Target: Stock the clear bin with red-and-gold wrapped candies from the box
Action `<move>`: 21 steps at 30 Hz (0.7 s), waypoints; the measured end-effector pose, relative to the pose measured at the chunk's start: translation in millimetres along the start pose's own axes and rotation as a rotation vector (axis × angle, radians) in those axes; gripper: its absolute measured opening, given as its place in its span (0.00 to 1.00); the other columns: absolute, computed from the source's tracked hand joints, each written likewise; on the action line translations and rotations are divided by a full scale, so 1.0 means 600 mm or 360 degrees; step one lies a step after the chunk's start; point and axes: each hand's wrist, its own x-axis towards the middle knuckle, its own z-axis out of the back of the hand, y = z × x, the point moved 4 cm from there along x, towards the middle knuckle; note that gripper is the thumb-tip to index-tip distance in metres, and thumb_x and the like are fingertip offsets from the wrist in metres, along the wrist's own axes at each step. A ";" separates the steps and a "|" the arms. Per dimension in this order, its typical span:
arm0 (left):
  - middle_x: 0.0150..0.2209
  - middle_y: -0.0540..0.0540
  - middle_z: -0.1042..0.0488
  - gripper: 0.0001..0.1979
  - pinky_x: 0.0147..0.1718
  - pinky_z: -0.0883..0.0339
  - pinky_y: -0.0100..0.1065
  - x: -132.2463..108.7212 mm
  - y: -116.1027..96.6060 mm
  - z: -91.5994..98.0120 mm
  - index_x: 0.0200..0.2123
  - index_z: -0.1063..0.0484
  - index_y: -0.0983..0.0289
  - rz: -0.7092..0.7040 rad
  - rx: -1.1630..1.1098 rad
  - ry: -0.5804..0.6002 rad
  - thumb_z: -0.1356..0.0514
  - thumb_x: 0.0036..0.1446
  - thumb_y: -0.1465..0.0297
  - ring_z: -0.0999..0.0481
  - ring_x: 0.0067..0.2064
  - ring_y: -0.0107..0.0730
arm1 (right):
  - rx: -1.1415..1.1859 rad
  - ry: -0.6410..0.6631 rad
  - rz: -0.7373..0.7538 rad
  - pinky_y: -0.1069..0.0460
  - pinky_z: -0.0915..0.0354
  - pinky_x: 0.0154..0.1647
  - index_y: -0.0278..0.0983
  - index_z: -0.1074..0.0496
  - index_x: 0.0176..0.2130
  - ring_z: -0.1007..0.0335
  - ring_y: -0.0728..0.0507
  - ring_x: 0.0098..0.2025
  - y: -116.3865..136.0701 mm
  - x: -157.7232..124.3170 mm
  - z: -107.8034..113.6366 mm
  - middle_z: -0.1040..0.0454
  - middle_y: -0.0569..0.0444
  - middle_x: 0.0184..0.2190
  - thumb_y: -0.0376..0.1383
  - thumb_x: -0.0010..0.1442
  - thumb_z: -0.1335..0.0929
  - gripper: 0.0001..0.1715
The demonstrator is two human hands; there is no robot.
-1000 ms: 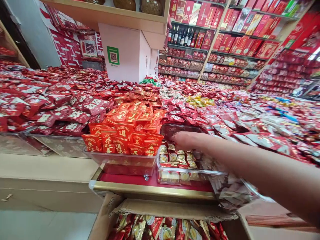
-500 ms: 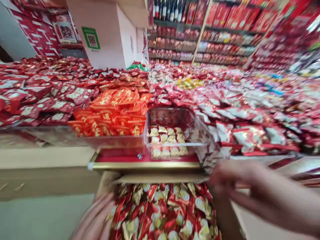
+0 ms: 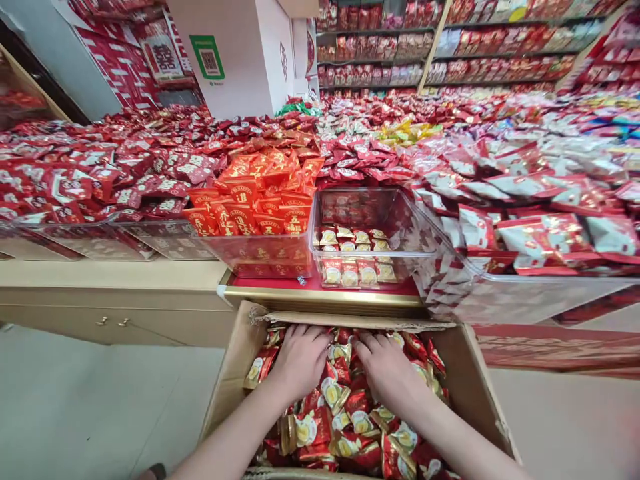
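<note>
The left hand [image 3: 300, 360] lies palm down on a pile of red-and-gold foil-wrapped packets [image 3: 345, 413]. Its fingers are curled into the pile at the far end. It cannot be told whether the fingers have closed on any packet.

The right hand [image 3: 387, 370] lies palm down just beside the left hand, on the same pile. Its fingertips are buried among the packets, so its grip cannot be told either.

The packets fill an open brown cardboard box [image 3: 227, 380], which stands on a pale tiled floor [image 3: 100, 400]. Both forearms enter over the near edge of the box.

Positions relative to the box:
- Directly beyond its far edge: a gold-edged red shelf ledge [image 3: 320, 297].
- On the ledge, above the far right part of the box: a clear rectangular plastic bin [image 3: 400, 252] holding a shallow layer of similar packets.
- Touching that bin on its left: a second clear plastic bin [image 3: 260, 257], heaped with orange-red flat packets [image 3: 260, 180].
- To the left of the box: a beige wooden cabinet [image 3: 115, 300].
- Well beyond the box: a white carton with a green square sticker [image 3: 240, 53], standing among spread red wrapped sweets [image 3: 125, 167].
</note>
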 end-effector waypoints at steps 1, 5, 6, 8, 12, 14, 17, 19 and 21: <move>0.43 0.54 0.28 0.13 0.45 0.41 0.45 -0.004 0.004 -0.002 0.42 0.32 0.59 0.0013 -0.0050 -0.0017 0.49 0.54 0.75 0.34 0.45 0.41 | 0.0010 -0.0012 -0.0005 0.45 0.42 0.45 0.33 0.34 0.48 0.37 0.37 0.46 0.000 -0.001 -0.005 0.32 0.43 0.47 0.26 0.55 0.42 0.21; 0.43 0.54 0.28 0.13 0.45 0.42 0.45 -0.008 0.015 -0.006 0.42 0.31 0.59 0.0058 -0.0146 -0.0064 0.49 0.54 0.74 0.35 0.46 0.41 | 0.0155 0.0001 -0.0005 0.45 0.44 0.48 0.33 0.36 0.51 0.39 0.37 0.48 -0.005 0.001 -0.015 0.34 0.44 0.50 0.26 0.53 0.41 0.25; 0.43 0.54 0.28 0.13 0.45 0.42 0.45 -0.008 0.016 -0.005 0.42 0.31 0.59 0.0067 -0.0157 -0.0074 0.49 0.54 0.74 0.35 0.46 0.41 | 0.0215 0.0005 0.0016 0.46 0.45 0.49 0.33 0.38 0.52 0.40 0.37 0.50 -0.006 0.002 -0.014 0.35 0.44 0.51 0.27 0.52 0.40 0.27; 0.42 0.54 0.27 0.13 0.44 0.41 0.45 -0.007 0.016 -0.004 0.40 0.30 0.59 0.0069 -0.0182 -0.0081 0.49 0.53 0.75 0.34 0.44 0.41 | 0.0327 0.0012 0.0038 0.46 0.47 0.51 0.35 0.38 0.53 0.42 0.38 0.52 -0.008 0.004 -0.011 0.36 0.45 0.52 0.28 0.50 0.40 0.29; 0.33 0.54 0.25 0.10 0.43 0.41 0.47 -0.010 0.016 -0.001 0.33 0.29 0.61 0.0053 -0.0190 -0.0049 0.49 0.53 0.75 0.32 0.39 0.39 | 0.0442 0.0067 -0.0009 0.46 0.44 0.48 0.38 0.31 0.43 0.39 0.39 0.47 -0.009 0.011 -0.009 0.31 0.48 0.45 0.28 0.47 0.39 0.22; 0.32 0.54 0.25 0.10 0.46 0.42 0.49 -0.013 0.015 0.004 0.33 0.29 0.61 0.0033 -0.0202 -0.0066 0.49 0.53 0.75 0.31 0.38 0.38 | 0.0446 0.0090 -0.0065 0.46 0.44 0.47 0.37 0.30 0.39 0.38 0.39 0.45 -0.007 0.016 -0.011 0.30 0.47 0.42 0.27 0.45 0.39 0.20; 0.39 0.56 0.26 0.13 0.47 0.40 0.46 -0.015 0.002 0.018 0.38 0.30 0.61 -0.0074 -0.0309 -0.0138 0.51 0.54 0.77 0.30 0.42 0.38 | 0.0463 0.0054 -0.0119 0.45 0.44 0.47 0.35 0.31 0.40 0.39 0.38 0.45 -0.004 0.020 -0.011 0.31 0.46 0.41 0.25 0.43 0.40 0.23; 0.44 0.57 0.28 0.14 0.48 0.38 0.40 -0.017 -0.012 0.030 0.42 0.31 0.61 -0.0154 -0.0447 -0.0180 0.51 0.55 0.76 0.31 0.46 0.36 | 0.0505 -0.0040 -0.0092 0.46 0.44 0.48 0.33 0.32 0.40 0.40 0.39 0.45 -0.002 0.017 -0.008 0.31 0.46 0.41 0.24 0.42 0.41 0.23; 0.48 0.57 0.29 0.15 0.50 0.38 0.36 -0.018 -0.025 0.039 0.44 0.32 0.61 -0.0165 -0.0612 -0.0179 0.51 0.55 0.75 0.33 0.50 0.34 | 0.0531 -0.0105 -0.0043 0.46 0.44 0.48 0.33 0.32 0.38 0.41 0.39 0.44 0.000 0.011 -0.005 0.31 0.46 0.39 0.23 0.42 0.41 0.22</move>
